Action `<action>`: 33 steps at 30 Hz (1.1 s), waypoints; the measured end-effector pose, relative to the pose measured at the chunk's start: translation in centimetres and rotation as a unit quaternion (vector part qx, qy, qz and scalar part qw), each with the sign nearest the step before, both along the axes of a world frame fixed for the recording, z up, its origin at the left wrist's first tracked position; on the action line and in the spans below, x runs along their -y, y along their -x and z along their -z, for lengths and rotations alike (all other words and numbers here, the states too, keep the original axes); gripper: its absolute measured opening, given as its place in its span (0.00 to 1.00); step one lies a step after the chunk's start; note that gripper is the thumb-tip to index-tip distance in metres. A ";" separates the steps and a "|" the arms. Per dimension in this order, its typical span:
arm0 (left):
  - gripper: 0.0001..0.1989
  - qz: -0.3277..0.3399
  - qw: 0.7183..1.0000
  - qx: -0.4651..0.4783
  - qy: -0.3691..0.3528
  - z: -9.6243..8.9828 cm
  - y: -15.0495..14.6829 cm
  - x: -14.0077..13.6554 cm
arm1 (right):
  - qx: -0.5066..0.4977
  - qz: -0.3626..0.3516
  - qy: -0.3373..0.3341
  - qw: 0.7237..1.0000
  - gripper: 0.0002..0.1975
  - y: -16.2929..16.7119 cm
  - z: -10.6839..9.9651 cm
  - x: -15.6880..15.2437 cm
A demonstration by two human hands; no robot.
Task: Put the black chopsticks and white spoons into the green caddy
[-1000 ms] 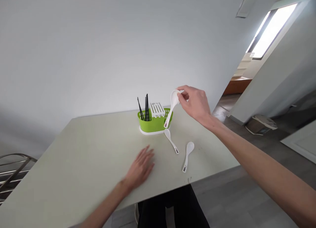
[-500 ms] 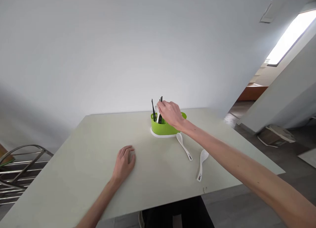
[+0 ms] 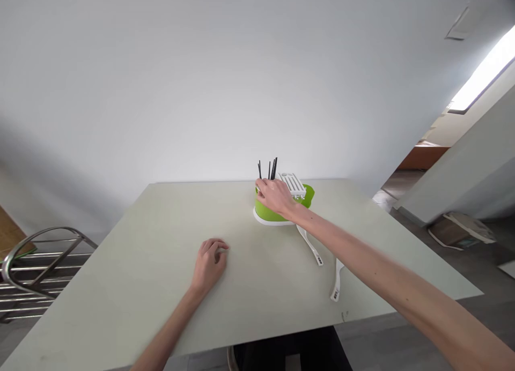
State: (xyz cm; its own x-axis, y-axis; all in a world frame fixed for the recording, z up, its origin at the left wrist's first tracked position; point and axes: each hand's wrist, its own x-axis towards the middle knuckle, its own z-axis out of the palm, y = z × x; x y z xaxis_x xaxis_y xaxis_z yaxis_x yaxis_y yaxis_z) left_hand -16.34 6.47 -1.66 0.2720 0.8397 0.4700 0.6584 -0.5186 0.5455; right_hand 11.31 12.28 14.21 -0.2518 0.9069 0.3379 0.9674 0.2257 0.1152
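Note:
My right hand is over the left part of a green utensil holder with a white base. Its fingers are closed on a white spoon, almost wholly hidden beneath them. Black chopsticks stand upright in the holder behind the hand. A white slotted rack shows at the holder's right side. Resting on the table, my left hand is empty, its fingers loosely curled and the thumb apart. A second white spoon lies in front of the holder. Another white spoon is partly covered by my right forearm.
The pale table stands against a plain wall. At the left is a metal rack. On the floor to the right sits a brownish bin-like object.
My right hand has moved down onto the holder's left part, and the upright spoon there has dropped from sight. The white rack has come into view. My view has shifted slightly left.

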 end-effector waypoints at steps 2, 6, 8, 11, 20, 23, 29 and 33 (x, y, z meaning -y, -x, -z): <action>0.13 -0.001 1.000 0.003 0.010 -0.1 0.0 0.1 | -0.017 0.008 0.012 1.000 0.14 0.3 0.1 -0.2; 0.13 -0.002 1.000 0.006 0.022 -0.3 0.0 0.1 | -0.057 0.025 0.034 0.998 0.14 0.8 0.2 -0.6; 0.13 -0.005 1.000 0.002 0.023 -0.4 0.0 0.1 | -0.079 0.030 0.045 0.995 0.13 0.9 0.1 -0.7; 0.13 -0.009 1.000 -0.005 0.028 -0.7 0.0 0.1 | -0.114 0.024 0.058 0.991 0.14 0.5 -0.3 -0.2; 0.12 -0.020 0.999 -0.003 0.041 -1.2 0.1 0.2 | -0.239 -0.109 -0.005 0.965 0.13 -7.7 -2.1 9.5; 0.12 -0.024 0.999 -0.005 0.043 -1.3 -0.1 0.2 | -0.221 -0.050 0.007 0.974 0.11 -12.9 -0.7 13.3; 0.12 -0.041 0.998 -0.020 0.045 -1.5 -0.6 -0.1 | -0.231 0.145 0.182 0.945 0.16 -21.6 6.2 17.4; 0.12 -0.049 0.998 -0.032 0.033 -1.8 -0.8 -0.1 | -0.281 0.186 0.230 0.913 0.17 -22.8 10.3 18.3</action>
State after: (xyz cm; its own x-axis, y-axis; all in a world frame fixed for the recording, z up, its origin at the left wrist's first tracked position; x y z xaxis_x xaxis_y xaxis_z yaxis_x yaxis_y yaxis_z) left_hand -15.57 6.56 0.12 0.2150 0.8926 0.3963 0.7388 -0.4140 0.5318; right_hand 34.09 -5.97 3.92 0.1979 0.9729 -0.1196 0.8642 -0.2308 -0.4470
